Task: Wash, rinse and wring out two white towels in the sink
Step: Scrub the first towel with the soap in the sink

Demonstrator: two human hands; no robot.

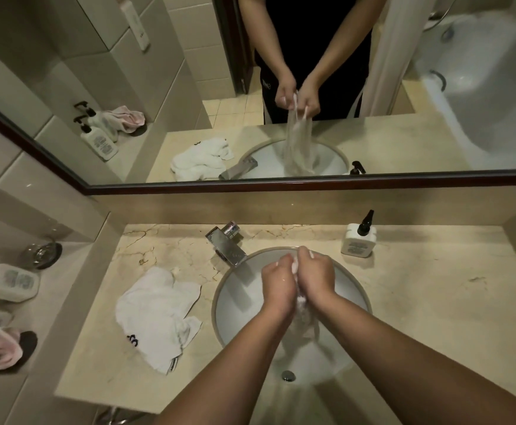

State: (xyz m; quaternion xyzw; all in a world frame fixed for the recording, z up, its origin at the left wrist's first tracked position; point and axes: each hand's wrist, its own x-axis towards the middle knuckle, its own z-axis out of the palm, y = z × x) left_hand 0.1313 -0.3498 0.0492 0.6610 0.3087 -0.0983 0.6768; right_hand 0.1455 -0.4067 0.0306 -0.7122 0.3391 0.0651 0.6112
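Left hand (276, 279) and right hand (315, 276) over sink (354, 289) — fingers curled, gripping wet towel (304, 317) hanging between them; second towel (155, 314) on table, left of fingers.

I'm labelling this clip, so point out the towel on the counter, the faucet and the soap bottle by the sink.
towel on the counter (155, 314), head view, middle of the crumpled cloth.
faucet (227, 246), head view, top of the spout.
soap bottle (358, 242), head view, front of the white body.
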